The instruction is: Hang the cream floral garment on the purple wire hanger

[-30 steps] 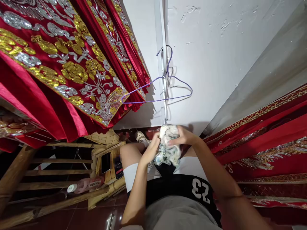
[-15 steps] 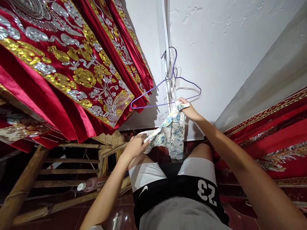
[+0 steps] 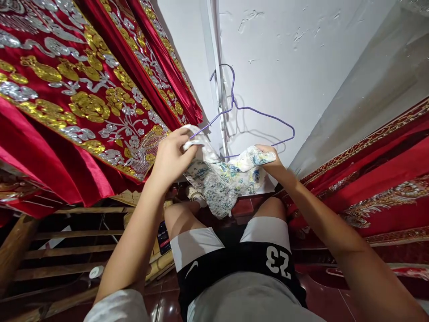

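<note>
Both hands are on the cloth now, well apart, a floral garment slung between them! The left hand has its white edge pinched between thumb and fingers, right up at the near end of a purple wire hanger. The wire runs into the white fabric there; whether its corner sits inside, one cannot tell. Over to the right hand, clamped on the other upper edge, just below the hanger's far end, which pokes out bare above it. The patterned body of the garment sags between and below the two hands, hiding part of the hanger's bottom bar.

Above and between the hands, the hook crosses a pale upright strip against the white wall. Beyond the left hand, red cloth with gold and silver sequins fills the side; past the right forearm, more red embroidered fabric. Below the left hand: a light shoe, a phone and a bamboo frame. Nearer the body than either hand, black-and-white shorts marked 23!
</note>
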A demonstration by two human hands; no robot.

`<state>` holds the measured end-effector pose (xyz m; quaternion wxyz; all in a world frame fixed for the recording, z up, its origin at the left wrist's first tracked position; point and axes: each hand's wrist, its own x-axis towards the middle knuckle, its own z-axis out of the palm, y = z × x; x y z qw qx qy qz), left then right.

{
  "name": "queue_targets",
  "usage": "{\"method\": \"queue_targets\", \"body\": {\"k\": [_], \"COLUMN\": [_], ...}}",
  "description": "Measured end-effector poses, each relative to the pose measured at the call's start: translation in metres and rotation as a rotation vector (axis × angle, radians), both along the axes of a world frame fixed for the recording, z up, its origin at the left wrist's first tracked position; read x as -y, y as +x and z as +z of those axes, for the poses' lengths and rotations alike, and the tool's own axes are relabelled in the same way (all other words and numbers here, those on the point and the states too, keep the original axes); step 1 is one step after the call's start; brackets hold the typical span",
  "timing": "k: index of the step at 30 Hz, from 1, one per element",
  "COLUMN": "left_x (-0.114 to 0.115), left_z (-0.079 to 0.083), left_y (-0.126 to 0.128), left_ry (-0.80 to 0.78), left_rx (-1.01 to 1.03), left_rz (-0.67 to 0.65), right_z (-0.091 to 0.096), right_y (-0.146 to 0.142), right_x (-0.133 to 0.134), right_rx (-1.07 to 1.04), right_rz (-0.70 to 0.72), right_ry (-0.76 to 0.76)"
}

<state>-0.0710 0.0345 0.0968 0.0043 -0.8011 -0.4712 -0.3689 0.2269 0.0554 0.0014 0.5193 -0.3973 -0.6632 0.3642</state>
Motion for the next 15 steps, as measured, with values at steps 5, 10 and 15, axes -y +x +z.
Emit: {"method": "queue_targets", "body": {"k": [5,10,15], "left_x": [-0.034,-0.045,-0.048], "left_z": [0.001,-0.002,0.019], "left_y": [0.015,0.001,-0.02], "left_ry": [0.048,-0.024,-0.312], "left_rx": [0.017,0.053,0.154], "left_rz": [-0.054,-0.093,-0.16], "right_z": [-0.003,0.015,0.055], "right_y": [0.002,0.035,0.088], "right_x": [0.004,0.017,0.015], "right_rx": [0.012,-0.149,0.176], "right_rz": [0.015,-0.317,-0.343], "right_ry": [0.062,0.208,0.121]}}
